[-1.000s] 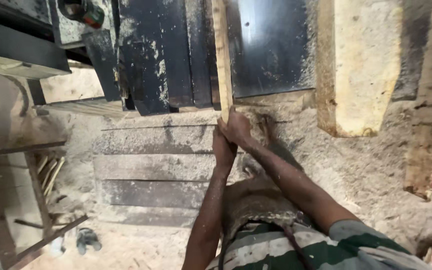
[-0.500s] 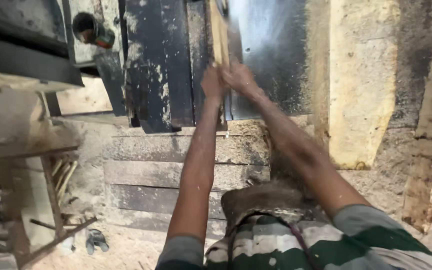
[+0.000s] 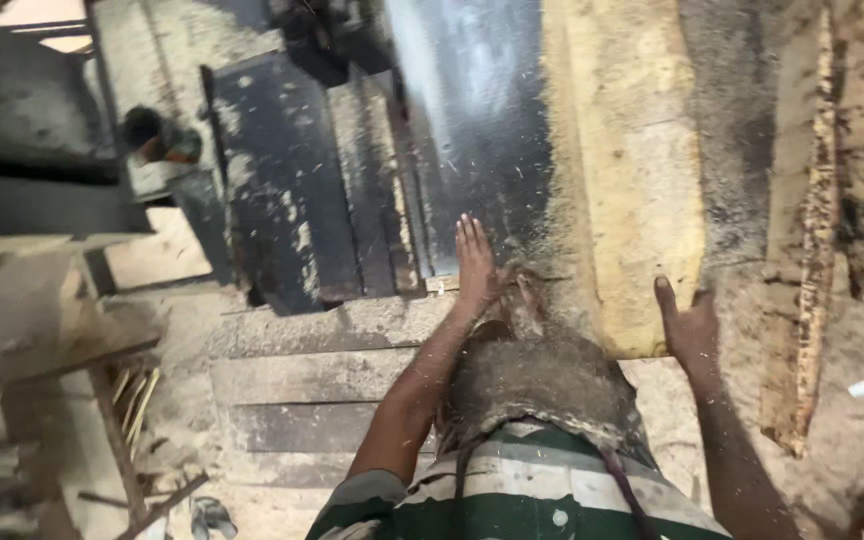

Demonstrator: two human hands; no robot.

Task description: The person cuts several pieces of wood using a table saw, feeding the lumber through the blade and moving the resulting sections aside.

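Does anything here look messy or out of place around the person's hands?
Sawdust is strewn everywhere: it coats the dark metal table, flies in specks around the left hand lying flat on it, and cakes the pale wood slab near the right hand. Nothing looks broken.

Both hands out over a sawdust-strewn dark metal saw table (image 3: 472,130).

Left hand (image 3: 474,262) flat, fingers spread, on the near edge of the table, holding nothing. Right hand (image 3: 690,330) open and empty, thumb up, just at the near end of a thick pale yellow wooden slab (image 3: 632,200) lying lengthwise on the table. Rough bark-edged brown plank (image 3: 802,270) to the right of the slab, well apart from the hand. Dusty grey steps (image 3: 322,375) below the table edge. Green-and-white striped shirt (image 3: 512,490) at the bottom. Sawdust flecks in the air.
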